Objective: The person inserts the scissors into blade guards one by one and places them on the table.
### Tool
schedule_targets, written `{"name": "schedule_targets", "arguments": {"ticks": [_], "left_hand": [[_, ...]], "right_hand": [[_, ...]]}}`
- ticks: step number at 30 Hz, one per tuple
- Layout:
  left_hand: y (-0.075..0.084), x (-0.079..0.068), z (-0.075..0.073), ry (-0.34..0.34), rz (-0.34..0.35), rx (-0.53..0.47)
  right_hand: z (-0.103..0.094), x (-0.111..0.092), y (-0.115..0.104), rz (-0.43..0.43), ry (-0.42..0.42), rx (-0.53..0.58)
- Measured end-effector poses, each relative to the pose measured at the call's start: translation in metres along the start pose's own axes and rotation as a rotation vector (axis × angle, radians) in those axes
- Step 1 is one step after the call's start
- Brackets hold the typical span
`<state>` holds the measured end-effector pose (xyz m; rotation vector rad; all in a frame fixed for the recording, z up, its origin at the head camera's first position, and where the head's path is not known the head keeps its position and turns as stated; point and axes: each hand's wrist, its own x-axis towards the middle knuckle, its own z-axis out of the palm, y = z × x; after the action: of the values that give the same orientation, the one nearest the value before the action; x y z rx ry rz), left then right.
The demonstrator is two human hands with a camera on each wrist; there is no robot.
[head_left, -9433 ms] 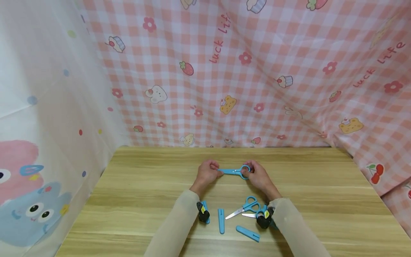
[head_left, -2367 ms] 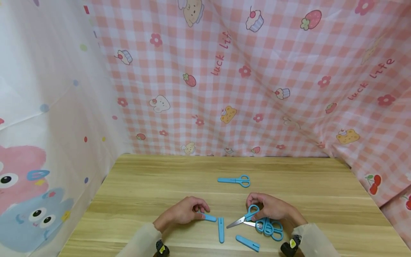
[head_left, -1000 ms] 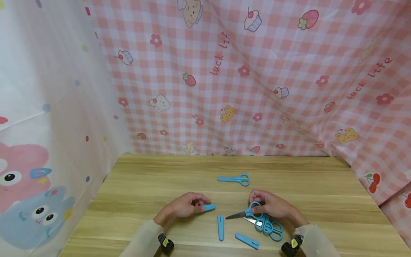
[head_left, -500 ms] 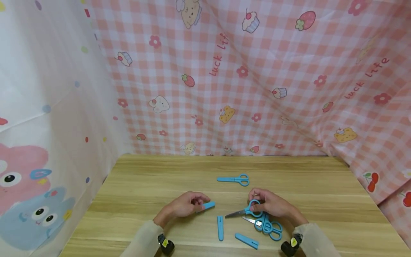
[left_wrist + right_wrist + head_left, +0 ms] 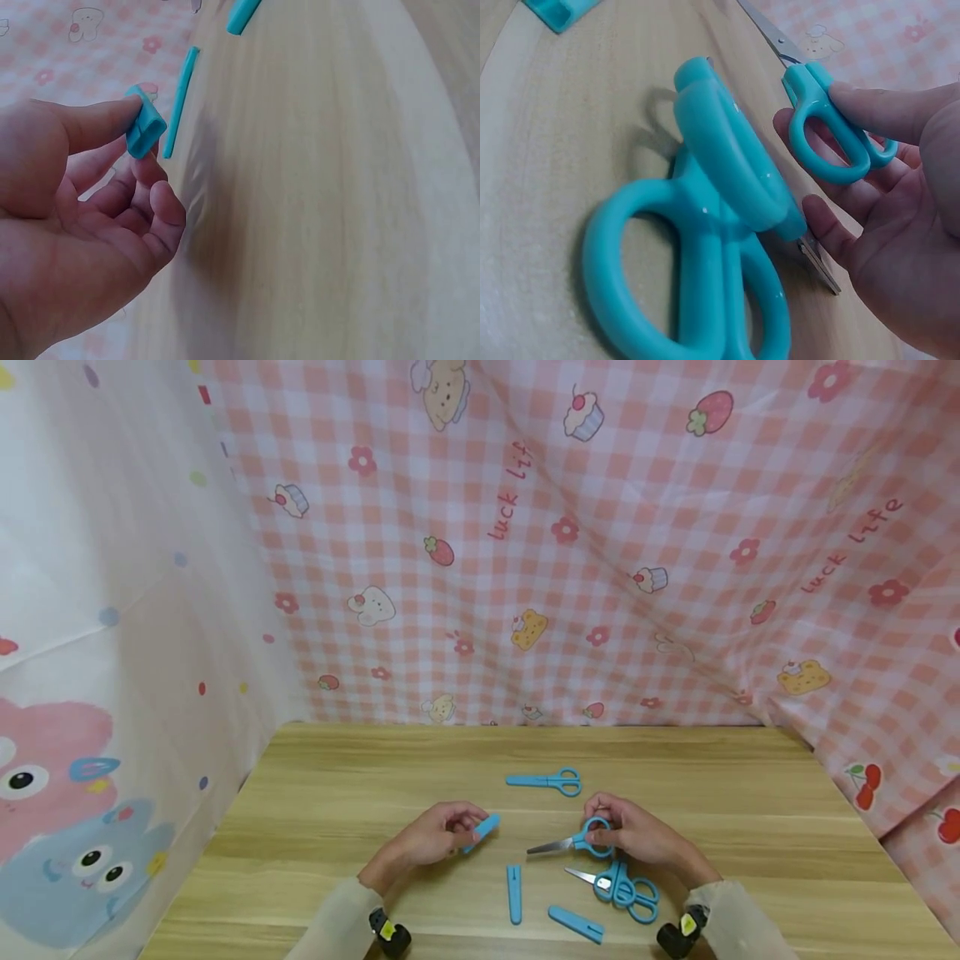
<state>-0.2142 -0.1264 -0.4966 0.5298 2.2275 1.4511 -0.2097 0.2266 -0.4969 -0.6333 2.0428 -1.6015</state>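
My left hand (image 5: 437, 838) pinches a blue scissors sheath (image 5: 486, 828) between thumb and fingers, raised above the table. The left wrist view shows the slotted end of that sheath (image 5: 147, 135). My right hand (image 5: 639, 837) grips a pair of blue-handled scissors (image 5: 581, 841) by the handles. Their metal blades are together and point left toward the left hand, apart from the sheath. Just below the right hand lie more blue scissors (image 5: 621, 887), overlapping; in the right wrist view one handle (image 5: 720, 150) rests across another (image 5: 701, 300).
A sheathed pair of scissors (image 5: 536, 782) lies farther back on the wooden table (image 5: 360, 777). Nearer, a loose blue sheath (image 5: 513, 895) points away from me, and another sheath (image 5: 576, 924) lies slanted. A checked pink cloth (image 5: 465, 577) hangs behind the table.
Both hands earlier held the sheathed scissors, which now lie at the back. Since then the left hand has picked up and tilted a sheath; the right has lifted scissors off the pile.
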Motion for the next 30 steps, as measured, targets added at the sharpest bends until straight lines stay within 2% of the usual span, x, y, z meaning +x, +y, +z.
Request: {"name": "schedule_targets", "arguments": {"ticks": [5,10,17,24,30], "left_hand": [[0.004,0.0,0.0,0.014,-0.01,-0.037],[0.009,0.0,-0.001,0.02,-0.026,-0.061],[0.016,0.001,-0.002,0.041,0.007,-0.053],[0.018,0.004,-0.003,0.065,0.015,-0.063],[0.021,0.006,-0.003,0.093,0.011,-0.06]], "right_hand": [[-0.003,-0.001,-0.002,0.01,0.041,-0.035],[-0.005,-0.003,-0.003,0.006,0.063,-0.018],[-0.008,-0.003,-0.007,0.023,0.129,0.004],[-0.011,-0.002,-0.006,-0.023,0.113,0.037],[-0.011,-0.004,-0.009,0.027,0.143,-0.03]]}}
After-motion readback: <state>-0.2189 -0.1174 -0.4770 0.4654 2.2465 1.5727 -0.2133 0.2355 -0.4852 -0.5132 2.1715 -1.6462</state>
